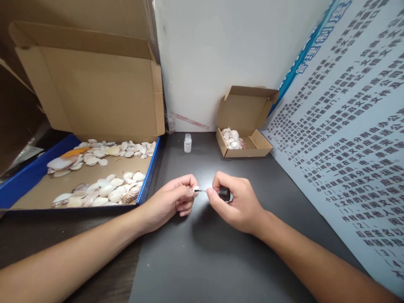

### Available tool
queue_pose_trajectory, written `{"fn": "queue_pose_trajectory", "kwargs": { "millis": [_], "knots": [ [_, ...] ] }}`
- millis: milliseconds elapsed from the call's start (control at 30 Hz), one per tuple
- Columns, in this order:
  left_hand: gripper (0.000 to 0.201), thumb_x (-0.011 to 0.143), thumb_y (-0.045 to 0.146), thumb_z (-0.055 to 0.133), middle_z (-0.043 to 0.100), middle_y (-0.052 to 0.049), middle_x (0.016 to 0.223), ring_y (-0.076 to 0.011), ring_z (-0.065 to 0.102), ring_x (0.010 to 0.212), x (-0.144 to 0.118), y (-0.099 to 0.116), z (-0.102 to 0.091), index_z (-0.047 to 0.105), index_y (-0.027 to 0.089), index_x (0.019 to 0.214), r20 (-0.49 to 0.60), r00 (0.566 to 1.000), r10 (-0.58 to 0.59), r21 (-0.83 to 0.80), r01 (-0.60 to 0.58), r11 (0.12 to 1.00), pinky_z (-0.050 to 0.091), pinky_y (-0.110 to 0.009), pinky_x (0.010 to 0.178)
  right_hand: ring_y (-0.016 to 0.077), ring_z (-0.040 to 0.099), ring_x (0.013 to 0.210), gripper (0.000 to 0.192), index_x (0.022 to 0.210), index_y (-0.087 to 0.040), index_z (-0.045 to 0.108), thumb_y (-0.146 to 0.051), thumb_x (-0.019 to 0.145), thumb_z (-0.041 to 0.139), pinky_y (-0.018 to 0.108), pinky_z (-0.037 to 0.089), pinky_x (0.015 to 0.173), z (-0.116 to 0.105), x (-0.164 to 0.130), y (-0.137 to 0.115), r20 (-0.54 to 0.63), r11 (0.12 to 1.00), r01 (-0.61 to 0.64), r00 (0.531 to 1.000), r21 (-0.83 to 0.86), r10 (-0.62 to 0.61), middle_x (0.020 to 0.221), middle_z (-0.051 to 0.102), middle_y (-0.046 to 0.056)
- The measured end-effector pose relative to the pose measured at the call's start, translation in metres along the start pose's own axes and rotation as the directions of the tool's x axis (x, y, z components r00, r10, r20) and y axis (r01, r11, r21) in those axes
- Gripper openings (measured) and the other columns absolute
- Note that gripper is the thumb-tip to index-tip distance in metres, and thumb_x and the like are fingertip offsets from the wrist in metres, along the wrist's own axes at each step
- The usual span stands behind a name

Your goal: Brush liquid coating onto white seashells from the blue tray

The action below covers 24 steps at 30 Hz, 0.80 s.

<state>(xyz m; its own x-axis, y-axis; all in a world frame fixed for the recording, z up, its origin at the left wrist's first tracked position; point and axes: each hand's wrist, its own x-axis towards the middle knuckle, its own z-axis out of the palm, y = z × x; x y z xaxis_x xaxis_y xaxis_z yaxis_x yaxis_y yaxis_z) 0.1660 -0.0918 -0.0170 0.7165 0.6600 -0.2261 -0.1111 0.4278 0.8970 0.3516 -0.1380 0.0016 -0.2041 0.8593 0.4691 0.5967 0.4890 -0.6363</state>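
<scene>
Brush (224,193) against shell (196,191)
Left hand (178,195) pinches shell; right hand (237,201) curled tightly around brush; bottle (187,144) at twelve o'clock.

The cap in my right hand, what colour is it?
The cap is black, seen best in the head view.

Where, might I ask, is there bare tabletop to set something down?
The tabletop looks free between the bottle and small carton, and nearer, between the forearms. Crowded: among shells in the blue box, and around the left hand and right hand.
</scene>
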Motion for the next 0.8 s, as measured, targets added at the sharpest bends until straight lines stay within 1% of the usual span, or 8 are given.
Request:
{"fn": "queue_pose_trajectory", "kwargs": {
  "millis": [100,167,267,333,500,633,700,800],
  "knots": [
    [0.009,0.082,0.021,0.054,0.031,0.007,0.058,-0.0079,0.025,0.049,0.0008,-0.0002,-0.0007,0.046,0.020,0.077,0.002,1.000,-0.004,0.007,0.004,1.000,0.026,-0.022,0.049,0.0088,0.034,0.048,0.022,0.066,-0.021,0.039,-0.019,0.082,0.054,0.022,0.029,0.049,0.0005,0.0003,0.0013,-0.024,0.999,-0.028,0.999,-0.040,0.027,0.054,0.037,-0.007],
    [0.010,0.082,0.021,0.054,0.031,0.008,0.057,-0.0080,0.025,0.049,0.0014,-0.0007,-0.0012,0.046,0.020,0.076,0.000,1.000,-0.003,0.014,0.003,1.000,0.026,-0.022,0.048,0.0086,0.034,0.048,0.023,0.066,-0.021,0.038,-0.019,0.082,0.054,0.022,0.029,0.049,0.0004,0.0003,0.0017,-0.043,0.999,-0.030,0.999,-0.028,0.029,0.054,0.036,-0.007],
    [0.011,0.081,0.021,0.055,0.031,0.008,0.057,-0.0081,0.025,0.049,0.0021,-0.0013,-0.0011,0.045,0.020,0.076,-0.003,1.000,-0.001,0.017,0.001,1.000,0.026,-0.022,0.049,0.0084,0.034,0.049,0.021,0.068,-0.021,0.039,-0.021,0.084,0.054,0.021,0.029,0.049,0.0006,-0.0001,0.0016,-0.008,1.000,-0.007,1.000,0.017,0.007,0.055,0.038,-0.007],
    [0.012,0.081,0.021,0.056,0.032,0.008,0.057,-0.0081,0.026,0.049,0.0022,-0.0013,-0.0006,0.044,0.020,0.077,-0.004,1.000,-0.002,0.016,0.002,1.000,0.027,-0.022,0.049,0.0086,0.035,0.049,0.020,0.069,-0.021,0.041,-0.021,0.084,0.054,0.021,0.029,0.049,0.0009,-0.0003,0.0017,0.022,1.000,-0.008,1.000,0.008,0.008,0.056,0.040,-0.007],
    [0.014,0.082,0.024,0.057,0.031,0.008,0.057,-0.0077,0.025,0.049,0.0015,-0.0008,0.0008,0.044,0.020,0.077,0.002,1.000,-0.001,0.018,0.001,1.000,0.026,-0.021,0.049,0.0087,0.035,0.049,0.021,0.068,-0.021,0.039,-0.021,0.083,0.054,0.022,0.029,0.050,0.0002,-0.0002,0.0022,-0.021,0.998,-0.056,0.998,-0.037,0.056,0.056,0.039,-0.007],
    [0.012,0.081,0.022,0.056,0.032,0.008,0.057,-0.0079,0.026,0.049,0.0010,-0.0004,0.0012,0.045,0.020,0.077,-0.001,1.000,0.002,0.014,-0.002,1.000,0.027,-0.022,0.049,0.0088,0.035,0.049,0.020,0.070,-0.021,0.040,-0.022,0.084,0.054,0.022,0.030,0.050,-0.0001,-0.0005,0.0015,0.011,1.000,-0.021,1.000,0.013,0.021,0.056,0.039,-0.007],
    [0.012,0.082,0.022,0.056,0.031,0.008,0.057,-0.0080,0.026,0.049,0.0009,-0.0001,0.0013,0.045,0.021,0.077,0.005,1.000,-0.001,0.016,0.001,1.000,0.027,-0.022,0.049,0.0090,0.035,0.050,0.020,0.070,-0.021,0.040,-0.021,0.083,0.054,0.022,0.029,0.050,0.0002,0.0004,0.0019,0.021,0.999,-0.029,0.999,-0.015,0.029,0.056,0.039,-0.007],
    [0.012,0.083,0.022,0.055,0.031,0.008,0.057,-0.0080,0.025,0.049,0.0009,-0.0001,0.0013,0.045,0.020,0.077,0.010,1.000,0.007,0.023,-0.007,1.000,0.027,-0.022,0.049,0.0091,0.035,0.050,0.021,0.068,-0.021,0.039,-0.021,0.083,0.053,0.023,0.028,0.050,0.0003,0.0023,0.0031,-0.016,0.996,-0.061,0.998,-0.065,0.060,0.056,0.039,-0.007]
  ]
}}
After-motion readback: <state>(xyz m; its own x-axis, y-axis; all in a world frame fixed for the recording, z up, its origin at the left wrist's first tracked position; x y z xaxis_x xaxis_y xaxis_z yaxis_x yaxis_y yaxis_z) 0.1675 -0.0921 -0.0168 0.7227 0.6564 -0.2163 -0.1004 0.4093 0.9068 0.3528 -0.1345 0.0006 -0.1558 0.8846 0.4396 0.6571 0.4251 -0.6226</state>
